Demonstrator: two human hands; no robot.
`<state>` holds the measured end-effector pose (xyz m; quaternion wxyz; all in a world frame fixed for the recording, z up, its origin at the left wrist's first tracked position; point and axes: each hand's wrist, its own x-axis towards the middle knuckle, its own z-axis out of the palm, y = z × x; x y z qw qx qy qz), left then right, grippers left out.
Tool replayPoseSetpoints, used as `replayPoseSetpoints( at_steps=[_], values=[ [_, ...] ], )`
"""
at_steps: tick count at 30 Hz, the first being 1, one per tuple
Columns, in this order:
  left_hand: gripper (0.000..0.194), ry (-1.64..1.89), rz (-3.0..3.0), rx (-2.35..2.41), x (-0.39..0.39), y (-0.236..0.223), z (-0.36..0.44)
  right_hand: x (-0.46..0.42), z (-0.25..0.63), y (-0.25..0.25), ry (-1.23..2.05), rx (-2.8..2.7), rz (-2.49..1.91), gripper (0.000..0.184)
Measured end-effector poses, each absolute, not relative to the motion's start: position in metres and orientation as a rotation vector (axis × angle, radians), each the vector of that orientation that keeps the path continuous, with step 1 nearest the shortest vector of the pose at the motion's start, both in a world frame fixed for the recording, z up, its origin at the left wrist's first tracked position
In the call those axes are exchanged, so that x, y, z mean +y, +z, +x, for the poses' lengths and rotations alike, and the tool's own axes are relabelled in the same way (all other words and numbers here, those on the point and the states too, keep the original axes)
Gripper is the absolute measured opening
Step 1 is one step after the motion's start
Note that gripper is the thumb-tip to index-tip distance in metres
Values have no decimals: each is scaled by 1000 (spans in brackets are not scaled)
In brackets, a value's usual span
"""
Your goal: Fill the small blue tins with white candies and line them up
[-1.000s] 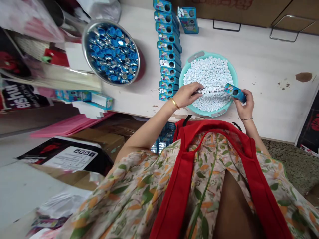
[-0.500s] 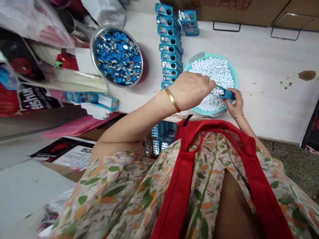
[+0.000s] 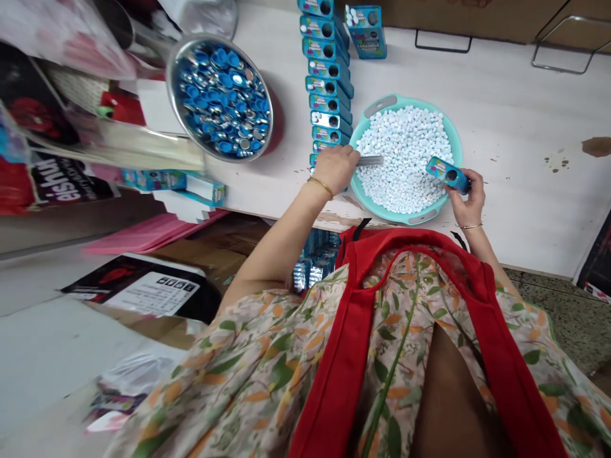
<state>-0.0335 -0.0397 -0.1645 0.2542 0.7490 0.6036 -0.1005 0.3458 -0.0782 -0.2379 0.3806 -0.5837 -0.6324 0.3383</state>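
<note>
My right hand (image 3: 470,202) grips a small blue candy box (image 3: 449,175) with a round hole in its face, tilted over the near right part of a teal bowl (image 3: 378,104) full of small white candies (image 3: 405,149). My left hand (image 3: 337,166), with a gold bangle on the wrist, is at the bowl's left rim. Its fingers are closed on a flat silver metal piece (image 3: 371,160) that points right over the candies. The two hands are apart.
A row of several blue boxes (image 3: 328,83) runs along the white table (image 3: 515,127) left of the bowl, and one more box (image 3: 366,32) stands at the back. A steel bowl of blue caps (image 3: 220,95) sits farther left. More boxes (image 3: 312,261) lie below the table edge.
My left hand has drawn back from the blue box to the bowl's left rim, with the silver piece in it. My right hand and the box have shifted a little to the right.
</note>
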Motion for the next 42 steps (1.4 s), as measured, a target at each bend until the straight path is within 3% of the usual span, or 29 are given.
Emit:
replayPoseSetpoints(
  at_steps=[3, 6, 9, 12, 24, 35, 42],
  values=[
    [27, -283, 1895, 1572, -37, -208, -4, -78, 357, -238, 801, -1568, -1520, 60],
    [39, -167, 1825, 1463, -31, -236, 49, -78, 365, -243, 763, -1541, -1540, 63],
    [50, -96, 1786, 1399, -28, -249, 81, -81, 371, -248, 738, -1500, -1541, 65],
    [47, -53, 1743, 1367, -31, -246, 75, -84, 376, -250, 740, -1473, -1549, 67],
    [40, 191, 2071, 1168, -40, -135, 3, -86, 354, -229, 740, -1690, -1500, 49],
    [35, -280, 2470, 1180, -24, -28, 43, -84, 321, -230, 869, -1791, -1391, 44],
    [38, -383, 2524, 1133, -27, -3, 55, -85, 320, -232, 880, -1800, -1400, 44]
  ],
)
